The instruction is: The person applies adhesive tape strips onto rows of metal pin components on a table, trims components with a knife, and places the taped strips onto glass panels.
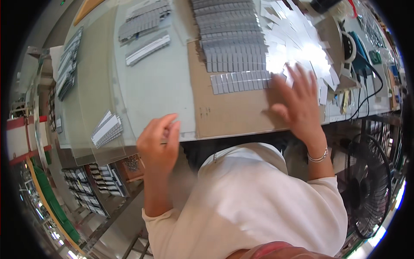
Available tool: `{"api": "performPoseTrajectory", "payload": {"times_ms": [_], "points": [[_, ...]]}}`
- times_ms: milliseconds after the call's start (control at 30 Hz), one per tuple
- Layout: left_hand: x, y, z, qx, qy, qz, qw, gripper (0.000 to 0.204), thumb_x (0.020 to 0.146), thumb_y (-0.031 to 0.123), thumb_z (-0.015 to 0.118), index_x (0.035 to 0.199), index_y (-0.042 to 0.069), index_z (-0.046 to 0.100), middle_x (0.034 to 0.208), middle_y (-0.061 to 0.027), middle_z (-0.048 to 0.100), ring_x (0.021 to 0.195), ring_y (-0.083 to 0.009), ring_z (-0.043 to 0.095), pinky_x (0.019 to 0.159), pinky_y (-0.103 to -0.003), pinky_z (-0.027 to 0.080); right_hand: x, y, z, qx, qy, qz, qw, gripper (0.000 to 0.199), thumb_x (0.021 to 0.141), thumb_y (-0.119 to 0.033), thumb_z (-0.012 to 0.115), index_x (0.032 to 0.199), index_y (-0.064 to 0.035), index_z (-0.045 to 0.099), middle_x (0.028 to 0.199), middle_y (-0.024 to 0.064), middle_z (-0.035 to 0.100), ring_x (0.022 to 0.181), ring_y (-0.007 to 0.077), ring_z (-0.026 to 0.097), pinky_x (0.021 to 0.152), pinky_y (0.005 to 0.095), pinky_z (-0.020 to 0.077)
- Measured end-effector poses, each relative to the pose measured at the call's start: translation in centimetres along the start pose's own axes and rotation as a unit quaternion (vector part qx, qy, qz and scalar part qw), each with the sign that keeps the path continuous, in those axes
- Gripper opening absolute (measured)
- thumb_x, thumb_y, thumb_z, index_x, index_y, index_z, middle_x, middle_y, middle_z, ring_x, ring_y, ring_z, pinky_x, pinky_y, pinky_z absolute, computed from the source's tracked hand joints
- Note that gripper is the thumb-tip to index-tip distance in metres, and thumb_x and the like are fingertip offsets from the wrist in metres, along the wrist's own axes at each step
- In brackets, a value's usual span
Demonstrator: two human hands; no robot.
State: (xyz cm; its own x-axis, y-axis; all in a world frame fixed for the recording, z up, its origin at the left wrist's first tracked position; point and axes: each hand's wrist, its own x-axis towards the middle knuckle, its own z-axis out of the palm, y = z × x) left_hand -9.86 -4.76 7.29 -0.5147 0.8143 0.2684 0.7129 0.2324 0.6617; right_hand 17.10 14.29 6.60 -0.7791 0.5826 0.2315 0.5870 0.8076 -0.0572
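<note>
My right hand, slightly blurred, is spread open over the right side of the brown board. Its fingertips are by the right end of a row of small grey rectangular pieces. Behind that row, many more rows of grey pieces lie close together on the board. Loose white strips are scattered beyond my right fingers, partly washed out by glare. My left hand hovers near the table's front edge, fingers curled in and thumb close to the forefinger; no object shows in it.
Grey-and-white strip stacks lie left of the board: one bundle, another near the front edge, and a pile at far left. Cables and a blue-green device occupy the right end. A black fan stands below, right.
</note>
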Motion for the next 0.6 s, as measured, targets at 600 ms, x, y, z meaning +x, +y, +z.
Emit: {"api": "performPoseTrajectory", "payload": {"times_ms": [600], "points": [[-2.5,5.0,7.1,0.068,-0.205,0.258,0.942,0.053,0.076,0.023,0.077,0.124,0.009,0.062,0.135,-0.0057,0.057,0.127,-0.0277,0.05,0.111,-0.057,0.022,-10.3,2.1,0.6,0.138,0.081,0.09,0.983,0.058,0.072,0.003,0.076,0.127,-0.0008,0.06,0.125,0.0145,0.059,0.115,0.0363,0.055,0.099,0.0459,0.0457]]}}
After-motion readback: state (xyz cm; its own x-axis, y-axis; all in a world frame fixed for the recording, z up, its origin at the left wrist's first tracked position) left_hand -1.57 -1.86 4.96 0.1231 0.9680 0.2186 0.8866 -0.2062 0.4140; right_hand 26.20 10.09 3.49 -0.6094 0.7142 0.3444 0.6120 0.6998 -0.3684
